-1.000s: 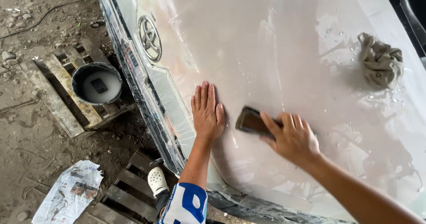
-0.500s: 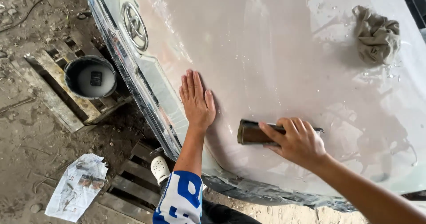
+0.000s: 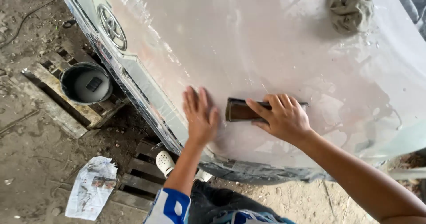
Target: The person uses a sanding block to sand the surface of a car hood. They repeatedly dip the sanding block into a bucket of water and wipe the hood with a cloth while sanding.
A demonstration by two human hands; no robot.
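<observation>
Down at the near edge of the car hood (image 3: 275, 37), the left hand (image 3: 200, 116) lies open and flat, fingers together, palm on the wet grey panel. Just beside it, the right hand (image 3: 284, 117) grips a dark sanding block (image 3: 242, 110), fingers spread over its top and pressing it to the surface close to the front edge. For this rubbing to go well, the block wants to sit flat, pressure even, strokes overlapping, the surface kept wet, and the bare palm is well placed to feel for high spots. To the left, off the hood's front edge, a black bucket (image 3: 85, 83) stands on a wooden pallet (image 3: 53, 104), holding cloudy grey water with a small dark block sunk in it. At the far edge, a crumpled grey rag (image 3: 349, 5) sits on the panel.
</observation>
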